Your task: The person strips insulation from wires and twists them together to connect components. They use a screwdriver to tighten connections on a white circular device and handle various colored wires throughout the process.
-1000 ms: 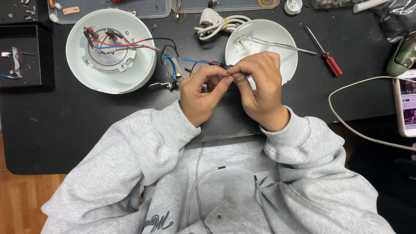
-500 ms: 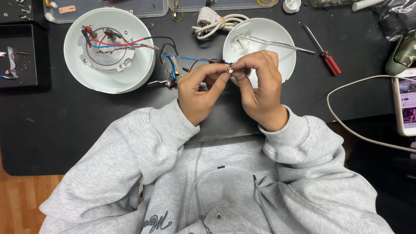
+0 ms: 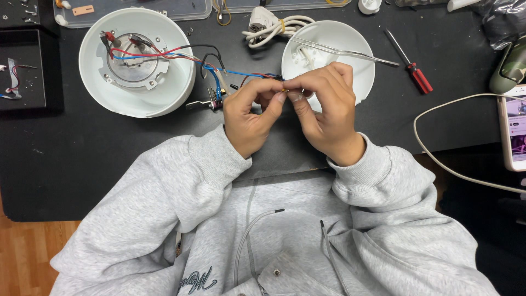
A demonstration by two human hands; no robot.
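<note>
So we had both hands up over the black desk [image 3: 66, 164], fingertips meeting in the middle. Our left hand [image 3: 249, 118] and right hand [image 3: 329, 118] were both pinched shut on the same tiny thing, the bare end of the wires [image 3: 246, 74], with the fingers [image 3: 279, 98] pressed tight together around it, so we couldn't really make out the tip itself beyond a small brassy glint. The red, blue and black wires ran off to the left of the fingers into the big white round housing [image 3: 137, 101], which sat open side up with its metal plate showing. A little metal part [image 3: 211, 103] hung on the wires just beside our left fingers. Right behind the fingers sat the smaller white bowl-shaped cover [image 3: 350, 44], partly hidden by our right hand, with a white coiled cord and plug [image 3: 274, 24] just past it. Off to the right of the fingers lay a red-handled screwdriver [image 3: 413, 68], and further right a white cable [image 3: 438, 159] looped near a phone [image 3: 512, 129] at the desk edge. Our grey hoodie sleeves [image 3: 181, 181] filled the near side.
</note>
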